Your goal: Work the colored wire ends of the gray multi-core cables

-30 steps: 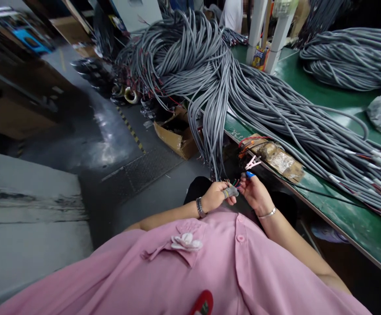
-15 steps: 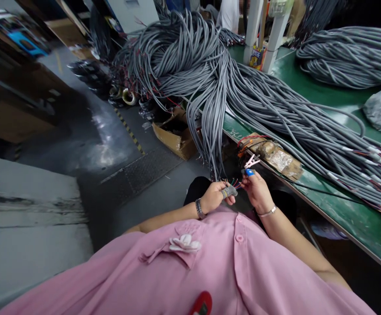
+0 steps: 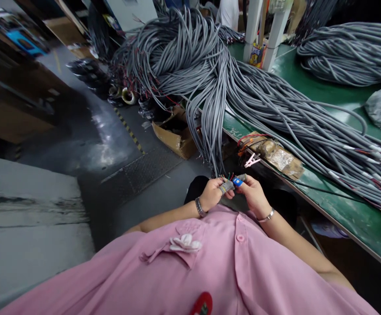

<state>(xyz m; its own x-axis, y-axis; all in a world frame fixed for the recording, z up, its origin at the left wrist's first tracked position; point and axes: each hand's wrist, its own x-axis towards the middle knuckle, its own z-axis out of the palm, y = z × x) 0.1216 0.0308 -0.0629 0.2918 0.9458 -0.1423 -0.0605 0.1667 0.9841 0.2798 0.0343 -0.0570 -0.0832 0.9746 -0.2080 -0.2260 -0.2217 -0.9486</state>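
Note:
My left hand (image 3: 211, 192) is closed in a pinch on a fan of thin coloured wires (image 3: 228, 176) at waist height. A grey wrapping with yellow marks covers its thumb. Right beside it, my right hand (image 3: 254, 194) pinches at the same wires, its fingertips almost touching the left thumb. A small blue piece (image 3: 238, 181) with a white spot sits at the right thumb tip; whether it is worn or held I cannot tell. Grey wrapping also shows on a right finger. Behind the hands, a bunch of grey cables (image 3: 214, 131) hangs off the table edge.
Long grey cables (image 3: 275, 100) lie across the green table (image 3: 285, 70), with a coil (image 3: 351, 52) at the back right. A pink clip (image 3: 252, 160) and a taped brown bundle (image 3: 275, 155) are at the table's edge. An open cardboard box (image 3: 173, 138) stands on the floor.
My right hand has moved left and slightly down, bringing the blue piece from near the pink clip to the wires at my left hand. The left hand has barely moved.

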